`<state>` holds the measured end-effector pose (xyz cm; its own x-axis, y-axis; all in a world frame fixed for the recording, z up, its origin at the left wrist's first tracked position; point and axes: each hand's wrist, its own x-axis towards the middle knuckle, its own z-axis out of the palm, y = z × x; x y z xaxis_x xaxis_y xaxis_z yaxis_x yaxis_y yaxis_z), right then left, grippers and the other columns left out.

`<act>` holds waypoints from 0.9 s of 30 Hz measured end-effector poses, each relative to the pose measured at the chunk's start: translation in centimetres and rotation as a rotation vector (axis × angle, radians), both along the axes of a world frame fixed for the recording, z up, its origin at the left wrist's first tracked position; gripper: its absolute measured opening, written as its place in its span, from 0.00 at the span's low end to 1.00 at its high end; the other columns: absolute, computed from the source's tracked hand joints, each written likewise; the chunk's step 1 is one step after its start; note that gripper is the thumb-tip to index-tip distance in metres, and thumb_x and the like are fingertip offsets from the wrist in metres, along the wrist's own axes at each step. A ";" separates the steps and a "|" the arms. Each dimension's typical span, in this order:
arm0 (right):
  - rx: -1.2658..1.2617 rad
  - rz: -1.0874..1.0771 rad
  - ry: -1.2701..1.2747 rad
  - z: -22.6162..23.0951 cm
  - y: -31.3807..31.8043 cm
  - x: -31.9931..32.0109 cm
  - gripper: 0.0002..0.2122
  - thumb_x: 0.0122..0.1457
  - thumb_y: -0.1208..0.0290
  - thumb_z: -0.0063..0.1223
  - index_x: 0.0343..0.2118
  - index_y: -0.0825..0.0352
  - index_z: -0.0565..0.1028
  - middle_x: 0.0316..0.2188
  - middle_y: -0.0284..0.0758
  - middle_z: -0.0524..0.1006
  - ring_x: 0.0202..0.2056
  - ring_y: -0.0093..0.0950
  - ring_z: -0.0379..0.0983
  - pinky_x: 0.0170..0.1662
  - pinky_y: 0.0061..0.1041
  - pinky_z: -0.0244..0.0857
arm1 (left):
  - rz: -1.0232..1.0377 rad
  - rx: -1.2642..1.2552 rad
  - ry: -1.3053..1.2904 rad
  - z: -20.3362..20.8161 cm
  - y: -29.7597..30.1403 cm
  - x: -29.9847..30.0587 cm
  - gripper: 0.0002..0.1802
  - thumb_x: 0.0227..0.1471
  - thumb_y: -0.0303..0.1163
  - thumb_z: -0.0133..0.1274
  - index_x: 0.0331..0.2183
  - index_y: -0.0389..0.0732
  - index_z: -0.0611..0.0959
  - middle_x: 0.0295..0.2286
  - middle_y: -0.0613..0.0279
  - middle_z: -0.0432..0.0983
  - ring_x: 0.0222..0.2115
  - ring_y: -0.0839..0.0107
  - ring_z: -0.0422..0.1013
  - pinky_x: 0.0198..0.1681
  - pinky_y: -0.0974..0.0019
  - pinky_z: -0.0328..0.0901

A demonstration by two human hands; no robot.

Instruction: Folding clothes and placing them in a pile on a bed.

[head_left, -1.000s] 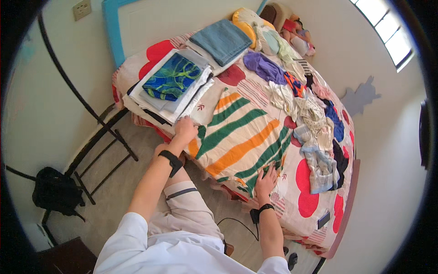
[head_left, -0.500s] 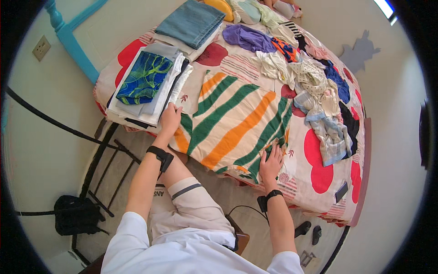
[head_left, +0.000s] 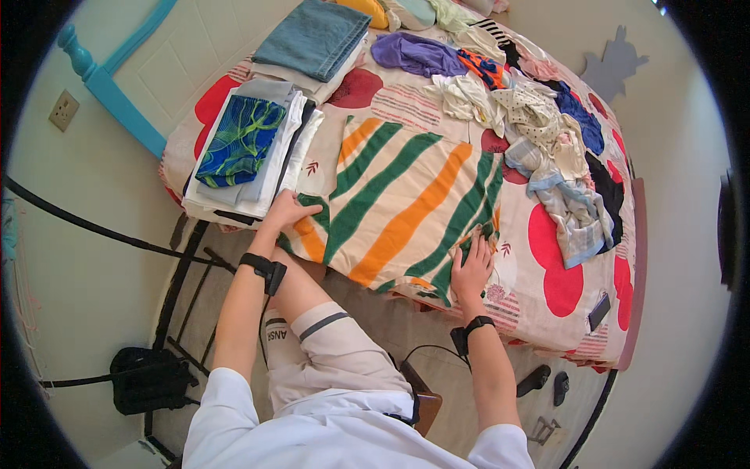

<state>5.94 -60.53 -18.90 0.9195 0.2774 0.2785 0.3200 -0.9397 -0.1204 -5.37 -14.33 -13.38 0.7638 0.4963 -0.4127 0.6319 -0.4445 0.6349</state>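
Head cam, on my remote feed: striped garment (head_left: 402, 215), cream w/ green & orange diagonals, lies spread out on the bed (head_left: 566, 320), lower edge by the near side of the mattress. L hand (head_left: 289, 211) is at its left end, next to the corner of a folded stack (head_left: 291, 152); thumb out over a green patch, other fingers bent & partly hidden, so I can't tell how far they're closed or if they've got hold of cloth. R hand (head_left: 473, 270) rests palm down on the garment's lower right corner, fingers long & nearly straight, thumb apart; I see nothing gripped there. Black strap on each wrist.

Folded stack is mostly white & grey, w/ a blue-green patterned cloth (head_left: 241, 141) on top. Folded jeans (head_left: 312, 39) sit on pale cloth just beyond it, toward the headboard. Far side of bed: purple garment (head_left: 418, 55), then loose clothes (head_left: 539, 117) in a rumpled run down the R side. Phone (head_left: 599, 312) lies near the bed's lower R corner. On the floor I've got a black bag (head_left: 148, 381) at L & dark slippers (head_left: 534, 381) at R.
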 end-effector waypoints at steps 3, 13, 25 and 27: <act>0.061 0.040 0.021 0.5 2.1 0.0 0.30 0.64 0.55 0.45 0.67 0.63 0.57 0.65 0.42 0.61 0.66 0.37 0.53 0.67 0.45 0.42 | -0.031 0.200 -0.150 -2.6 2.6 -2.2 0.46 0.32 0.61 0.71 0.38 0.24 0.81 0.34 0.44 0.81 0.36 0.59 0.78 0.42 0.62 0.71; 0.073 0.010 0.000 0.6 1.0 -0.3 0.27 0.65 0.55 0.46 0.62 0.67 0.63 0.64 0.42 0.62 0.65 0.38 0.54 0.68 0.46 0.41 | -0.100 0.167 0.026 0.1 -0.1 -4.2 0.45 0.29 0.59 0.71 0.41 0.29 0.83 0.37 0.40 0.81 0.40 0.54 0.79 0.45 0.59 0.72; 0.066 -0.015 0.037 0.6 0.8 -0.3 0.29 0.65 0.54 0.44 0.64 0.66 0.62 0.65 0.41 0.61 0.66 0.37 0.52 0.68 0.46 0.40 | 0.026 -0.184 -0.124 1.2 -0.5 -5.3 0.22 0.42 0.36 0.68 0.38 0.31 0.85 0.32 0.57 0.82 0.31 0.70 0.77 0.38 0.66 0.71; 0.068 -0.019 0.040 0.6 0.7 -0.3 0.29 0.65 0.53 0.44 0.64 0.65 0.62 0.65 0.41 0.61 0.66 0.37 0.53 0.68 0.46 0.39 | 0.014 -0.254 -0.172 1.4 -0.9 -5.4 0.20 0.45 0.33 0.67 0.39 0.31 0.84 0.33 0.61 0.82 0.31 0.74 0.76 0.38 0.68 0.70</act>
